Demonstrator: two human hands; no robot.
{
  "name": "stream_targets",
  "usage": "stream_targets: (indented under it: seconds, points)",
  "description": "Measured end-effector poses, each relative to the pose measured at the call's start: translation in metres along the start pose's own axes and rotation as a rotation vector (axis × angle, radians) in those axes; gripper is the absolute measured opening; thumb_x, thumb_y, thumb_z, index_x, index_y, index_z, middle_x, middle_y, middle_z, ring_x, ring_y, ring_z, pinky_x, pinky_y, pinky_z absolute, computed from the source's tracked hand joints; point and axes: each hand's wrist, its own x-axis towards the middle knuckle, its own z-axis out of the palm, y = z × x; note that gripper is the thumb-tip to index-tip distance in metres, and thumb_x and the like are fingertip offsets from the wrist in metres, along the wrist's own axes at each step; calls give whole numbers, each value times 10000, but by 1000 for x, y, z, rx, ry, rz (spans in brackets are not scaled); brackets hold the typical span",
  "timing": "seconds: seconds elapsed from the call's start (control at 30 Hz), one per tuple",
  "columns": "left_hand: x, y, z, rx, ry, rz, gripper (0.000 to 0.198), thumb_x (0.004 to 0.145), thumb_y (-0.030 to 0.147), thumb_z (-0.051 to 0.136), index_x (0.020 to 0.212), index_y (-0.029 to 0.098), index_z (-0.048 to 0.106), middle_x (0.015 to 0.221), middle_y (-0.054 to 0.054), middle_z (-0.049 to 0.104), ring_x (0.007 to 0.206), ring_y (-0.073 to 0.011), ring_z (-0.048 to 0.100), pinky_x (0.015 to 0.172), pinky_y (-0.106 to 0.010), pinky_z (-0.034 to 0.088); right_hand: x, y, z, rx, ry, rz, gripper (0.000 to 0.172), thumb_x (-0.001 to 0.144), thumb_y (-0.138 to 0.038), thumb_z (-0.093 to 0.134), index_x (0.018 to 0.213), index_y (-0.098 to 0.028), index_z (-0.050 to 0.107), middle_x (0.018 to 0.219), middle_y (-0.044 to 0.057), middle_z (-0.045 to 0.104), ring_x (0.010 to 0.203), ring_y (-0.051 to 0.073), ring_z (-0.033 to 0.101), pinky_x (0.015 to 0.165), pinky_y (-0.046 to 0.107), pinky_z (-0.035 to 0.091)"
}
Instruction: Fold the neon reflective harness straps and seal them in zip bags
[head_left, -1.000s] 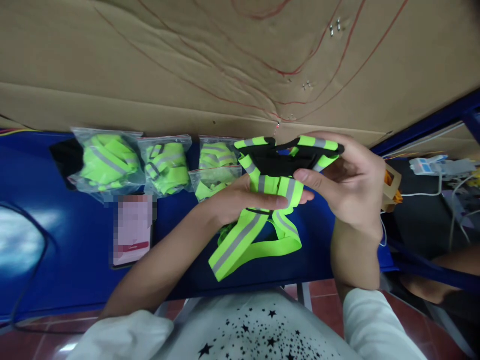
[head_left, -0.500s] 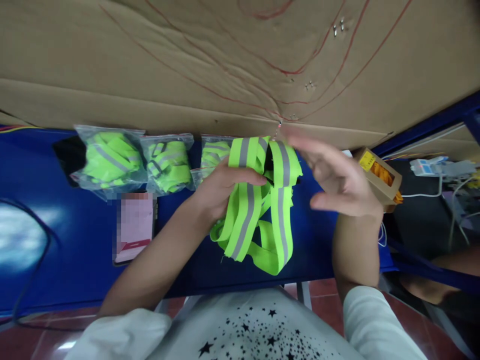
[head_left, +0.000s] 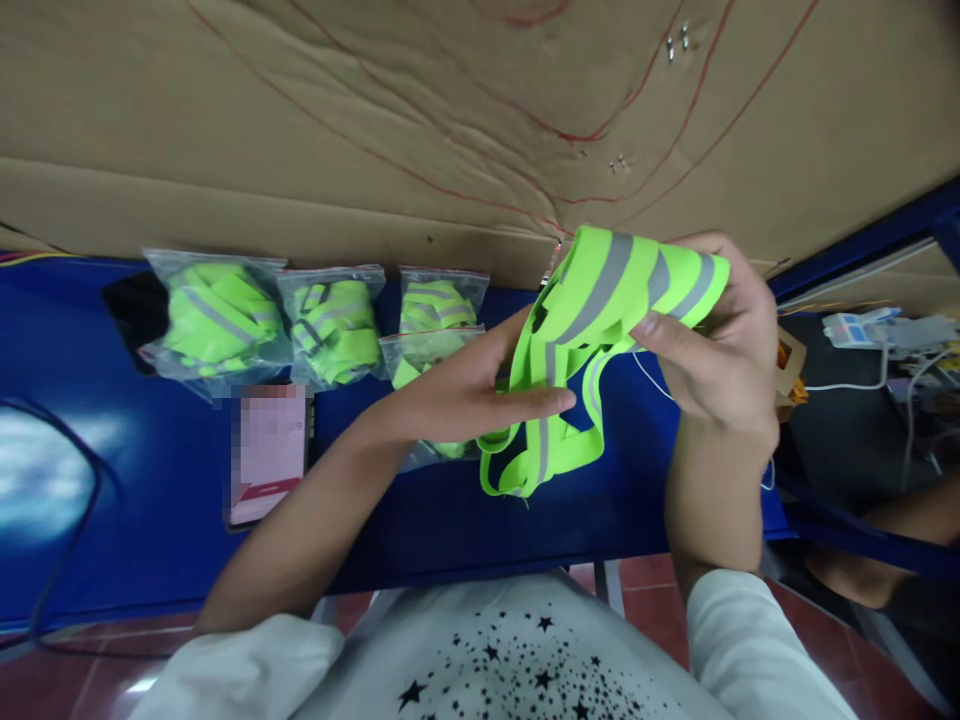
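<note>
Stretched between my two hands is a neon-yellow reflective strap (head_left: 592, 290) with grey stripes, folded in layers at the top and hanging in loops below. My right hand (head_left: 712, 340) grips the folded right end, thumb in front and fingers behind. My left hand (head_left: 517, 390) is closed on the hanging straps, its thumb across the front; most of its fingers are hidden behind the bands. Behind my left forearm lie clear zip bags with the same kind of strap inside, among them a small bag (head_left: 439, 300) and another bag (head_left: 337, 325).
A larger bag (head_left: 221, 315) of straps lies at the left, partly over a black item (head_left: 135, 310). A phone (head_left: 270, 455) rests on the blue table (head_left: 172, 560). A cardboard sheet (head_left: 337, 130) rises behind. An open box (head_left: 790, 370) and a white power strip (head_left: 859, 328) are on the right.
My right hand, open and apart before, has closed on the strap and drawn its folded end up and right. My left hand has moved right and slightly down, still holding the strap.
</note>
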Motion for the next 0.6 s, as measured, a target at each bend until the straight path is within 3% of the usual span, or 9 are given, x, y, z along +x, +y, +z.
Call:
stream_targets:
  seconds: [0.1,0.27,0.43,0.6]
  points:
    - [-1,-3,-1,69,-100,-25,241,827,315,814,1015,203,713,875,-26,711,975,-257,683,816,-316,561,3,3,2,68,62,10,353,703,-357,906,994,-324,709,859,-39,689,739,168,642,715,324,581]
    - [1,-4,-16,103,-31,115,465,792,377,846,1218,257,704,1134,-44,725,1113,-269,663,923,-313,542,11,7,-6,267,213,-19,366,645,-294,913,957,-302,722,906,-26,736,872,226,722,891,412,606]
    - [6,-2,-26,105,-57,75,410,753,408,870,1102,230,749,1049,-52,732,944,-223,679,752,-272,539,18,6,-29,352,320,-44,136,695,-261,817,772,-294,710,952,-29,782,975,236,751,1068,415,541]
    - [4,-3,-20,14,148,17,337,781,370,859,1061,230,736,907,-9,703,784,-162,662,700,-250,514,20,7,-38,414,328,-48,104,714,-208,774,760,-288,727,971,-33,784,1014,203,737,1054,364,549]
